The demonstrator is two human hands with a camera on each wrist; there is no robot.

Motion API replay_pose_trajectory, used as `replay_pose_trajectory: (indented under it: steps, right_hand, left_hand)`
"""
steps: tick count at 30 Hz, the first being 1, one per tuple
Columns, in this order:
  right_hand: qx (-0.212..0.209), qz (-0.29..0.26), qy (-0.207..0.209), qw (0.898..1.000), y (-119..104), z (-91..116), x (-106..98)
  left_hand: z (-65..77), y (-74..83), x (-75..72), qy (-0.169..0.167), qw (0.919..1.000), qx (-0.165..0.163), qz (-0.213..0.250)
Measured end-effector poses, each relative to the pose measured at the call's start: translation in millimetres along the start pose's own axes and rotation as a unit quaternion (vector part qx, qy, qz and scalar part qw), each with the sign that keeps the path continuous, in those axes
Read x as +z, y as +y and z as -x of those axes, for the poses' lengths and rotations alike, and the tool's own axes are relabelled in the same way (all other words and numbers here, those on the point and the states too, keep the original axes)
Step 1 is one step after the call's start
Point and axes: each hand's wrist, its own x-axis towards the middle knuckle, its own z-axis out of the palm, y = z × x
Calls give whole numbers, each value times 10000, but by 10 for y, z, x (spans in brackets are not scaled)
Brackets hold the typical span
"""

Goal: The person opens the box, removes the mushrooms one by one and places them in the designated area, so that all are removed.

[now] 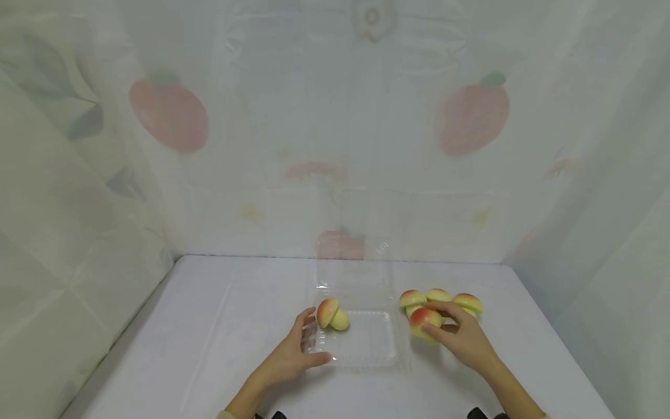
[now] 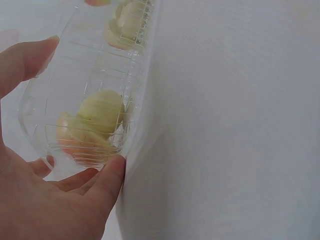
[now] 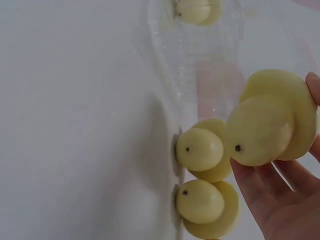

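Observation:
A clear plastic box [image 1: 366, 340] lies on the table with its lid raised at the back. My left hand [image 1: 290, 354] holds its left end, thumb at the front edge and fingers round the side. Inside that end lies a toy mushroom [image 1: 327, 313] with a yellow stem and red-yellow cap, seen through the wall in the left wrist view. To the right of the box, my right hand [image 1: 464, 340] grips another toy mushroom [image 3: 262, 127] by its cap, above the table. Three more mushrooms stand just behind it, including one at the right [image 1: 468, 302].
The white table [image 1: 220, 314] has its back edge against a pale curtain [image 1: 335, 116] printed with fruit. More curtain hangs on both sides. The box's transparent lid [image 1: 352, 273] reaches toward the back edge.

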Motion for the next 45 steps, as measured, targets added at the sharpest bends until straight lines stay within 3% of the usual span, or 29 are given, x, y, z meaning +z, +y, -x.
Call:
replay_pose_trajectory:
  steps: [12,24,45]
  right_hand:
    - [540,388,35,9978,278,45,-64]
    - [605,783,6,9951,397,69,-74]
    - [-97,1081,131,9940,412,77,-39]
  left_hand:
    - [-14,-46,7,16,10000,22,-75]
    - [3,3,14,69,10000,19,4]
    - [-1,-16,20,108,9999,4,-114]
